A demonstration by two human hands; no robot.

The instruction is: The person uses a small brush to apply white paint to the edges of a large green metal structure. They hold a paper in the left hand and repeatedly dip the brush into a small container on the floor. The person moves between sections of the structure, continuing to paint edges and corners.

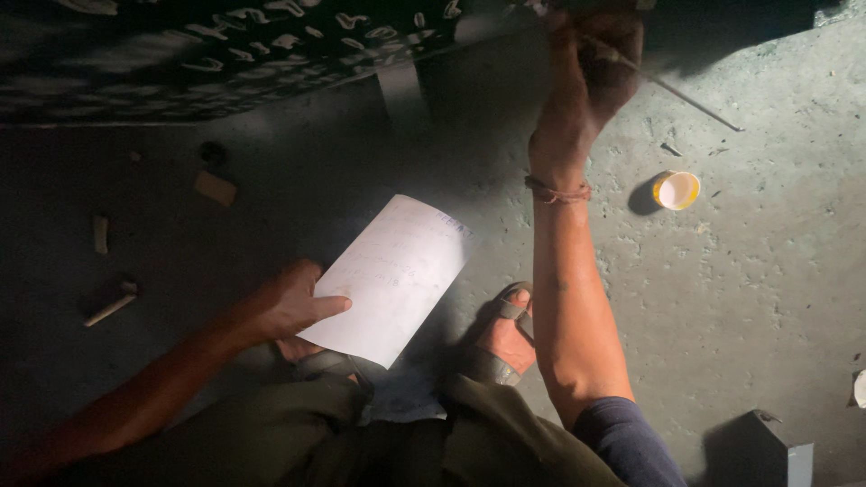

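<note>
Paper (392, 280), a single white sheet with faint handwriting that was too dim to make out, lay tilted on the grey concrete floor (749, 289) just in front of the person's feet. It was the brightest thing in a dark scene, its top right corner carrying a small bluish mark. The left hand (293, 302) rested on the sheet's left edge, fingers loosely extended, the forefinger pressed flat across the paper and pinning it rather than clenching it.

The right hand (591, 68) was stretched far forward and closed around a thin metal rod (686, 99), which slanted down to the right over the floor. A woven thread band (557, 191) circled that wrist.

Beside the forearm, a sandalled foot (505, 338) stood on the concrete. A small round yellow-and-white cap (677, 189) lay well to the right of the arm. On the left, in shadow, lay several small wooden scraps (215, 188). A dark cloth with pale lettering-like patterns (225, 50) spread across the top of the view.
</note>
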